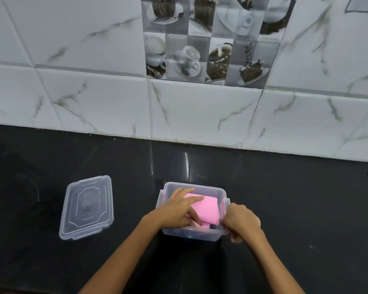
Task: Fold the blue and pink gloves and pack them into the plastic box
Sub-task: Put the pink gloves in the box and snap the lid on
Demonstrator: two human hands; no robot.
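Note:
A clear plastic box [208, 236] stands on the black counter at the lower middle. Inside it lies a folded pink glove [207, 210]. My left hand [176, 210] reaches into the box from the left and presses flat on the pink glove, fingers spread over it. My right hand [242, 221] grips the box's right rim and front corner, fingers curled around the edge. No blue glove shows; something dark sits under the pink one but I cannot tell what it is.
The box's clear lid [86, 206] lies flat on the black counter [285, 198] to the left of the box. A white marble-tiled wall [200, 113] rises behind the counter.

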